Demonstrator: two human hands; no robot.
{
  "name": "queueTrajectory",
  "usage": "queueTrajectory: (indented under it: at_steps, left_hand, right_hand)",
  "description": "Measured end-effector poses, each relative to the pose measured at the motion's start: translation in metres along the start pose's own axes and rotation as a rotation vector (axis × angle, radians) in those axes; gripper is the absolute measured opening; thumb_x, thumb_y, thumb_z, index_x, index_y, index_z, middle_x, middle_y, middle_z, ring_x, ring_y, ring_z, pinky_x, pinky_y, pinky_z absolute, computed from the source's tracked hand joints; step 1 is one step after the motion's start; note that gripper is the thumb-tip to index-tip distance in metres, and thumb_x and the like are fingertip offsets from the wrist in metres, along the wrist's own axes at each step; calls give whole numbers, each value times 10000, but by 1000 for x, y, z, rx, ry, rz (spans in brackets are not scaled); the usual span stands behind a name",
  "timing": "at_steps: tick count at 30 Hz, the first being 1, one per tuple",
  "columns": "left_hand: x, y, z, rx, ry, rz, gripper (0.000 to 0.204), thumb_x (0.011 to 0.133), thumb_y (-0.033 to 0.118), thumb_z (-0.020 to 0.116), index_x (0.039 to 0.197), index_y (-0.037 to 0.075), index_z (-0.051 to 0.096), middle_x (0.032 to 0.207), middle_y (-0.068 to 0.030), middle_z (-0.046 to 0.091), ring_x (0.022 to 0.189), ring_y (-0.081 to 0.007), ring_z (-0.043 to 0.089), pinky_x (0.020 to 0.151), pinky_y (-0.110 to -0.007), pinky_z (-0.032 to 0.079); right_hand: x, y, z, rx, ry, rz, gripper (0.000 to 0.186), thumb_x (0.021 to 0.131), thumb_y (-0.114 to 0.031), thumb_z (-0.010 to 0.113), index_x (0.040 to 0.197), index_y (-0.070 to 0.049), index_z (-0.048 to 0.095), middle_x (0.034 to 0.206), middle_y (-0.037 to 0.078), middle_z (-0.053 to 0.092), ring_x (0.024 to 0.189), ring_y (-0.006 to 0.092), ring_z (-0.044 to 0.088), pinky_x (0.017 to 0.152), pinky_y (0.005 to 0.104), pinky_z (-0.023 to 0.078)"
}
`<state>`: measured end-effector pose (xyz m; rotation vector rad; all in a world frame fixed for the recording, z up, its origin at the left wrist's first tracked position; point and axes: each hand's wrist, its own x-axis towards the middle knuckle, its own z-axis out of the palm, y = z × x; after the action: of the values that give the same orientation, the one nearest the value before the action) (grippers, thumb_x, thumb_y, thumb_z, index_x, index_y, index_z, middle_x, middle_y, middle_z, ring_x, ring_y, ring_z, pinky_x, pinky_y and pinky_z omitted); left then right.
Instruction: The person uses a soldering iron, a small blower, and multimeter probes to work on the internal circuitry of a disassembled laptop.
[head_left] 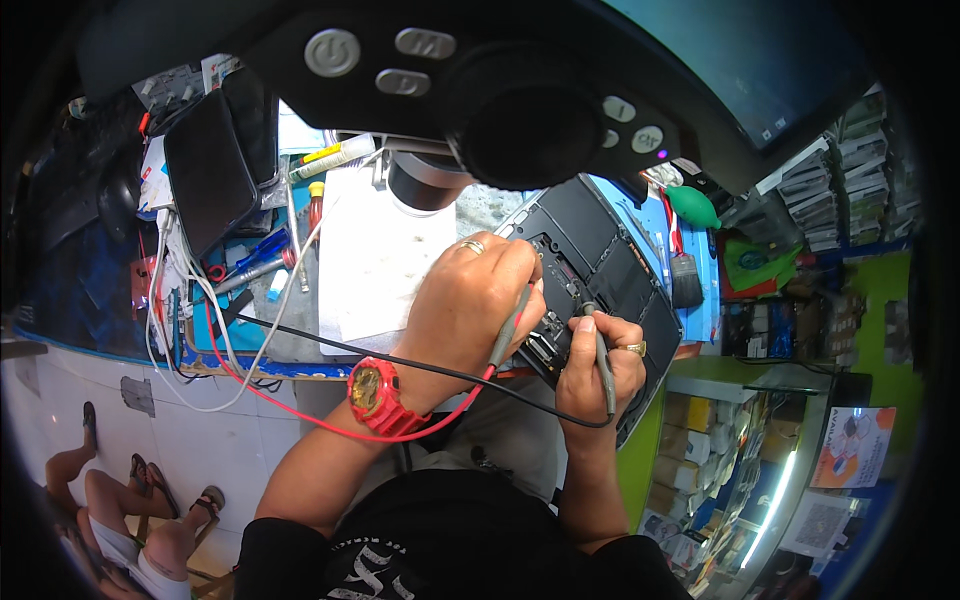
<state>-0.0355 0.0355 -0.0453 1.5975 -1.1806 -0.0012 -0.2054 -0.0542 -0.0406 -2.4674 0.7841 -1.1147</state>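
An opened laptop (pixel 640 290) lies tilted on the table, its dark battery cells and circuit board exposed. Over the board's left part is my left hand (pixel 478 295), closed on a grey multimeter probe (pixel 506 340) with a red lead (pixel 400 438). My right hand (pixel 603 368) grips a second multimeter probe (pixel 604 372), whose black lead (pixel 400 360) crosses in front of my left forearm. Both probes reach toward the board; my fingers hide the left tip, and whether either tip touches is unclear. A red watch (pixel 385 398) is on my left wrist.
A digital microscope (pixel 425 180) with buttons and a screen overhangs the work. Left are white paper (pixel 375 260), a dark phone-like device (pixel 210 170), screwdrivers (pixel 262 262) and tangled white cables. A brush (pixel 686 280) and green air blower (pixel 692 207) lie right. Seated people's legs (pixel 120 500) show lower left.
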Motion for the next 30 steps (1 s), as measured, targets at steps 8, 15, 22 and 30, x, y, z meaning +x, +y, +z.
queueTrajectory:
  at_steps: [8,15,22,30]
  left_hand:
    - [1,1,-1,21,11,17,102,838,21,752,897,17,669,869,-137,730,825,-328,715,777,-427,566]
    - [1,0,0,-4,19,39,155,857,64,747,900,24,603,825,-147,670,850,-342,681,803,-451,553]
    - [1,0,1,-2,20,36,149,859,61,738,898,22,599,822,-151,670,848,-344,678,803,-455,552]
    - [0,-2,3,0,34,47,144,847,44,730,891,21,594,815,-149,665,841,-346,676,793,-454,550]
  right_hand:
    - [1,2,2,24,-3,4,107,958,29,709,1042,44,645,871,188,742,748,324,739,703,411,579]
    - [3,-1,1,-4,-9,-7,90,964,22,706,1030,39,646,866,179,747,752,314,749,696,404,581]
    - [4,-1,1,-24,-13,-15,83,965,22,705,1023,43,649,860,177,744,752,315,749,690,404,580]
    - [4,-3,0,-30,-20,-11,94,954,27,717,1001,56,641,884,191,735,750,333,744,689,423,580]
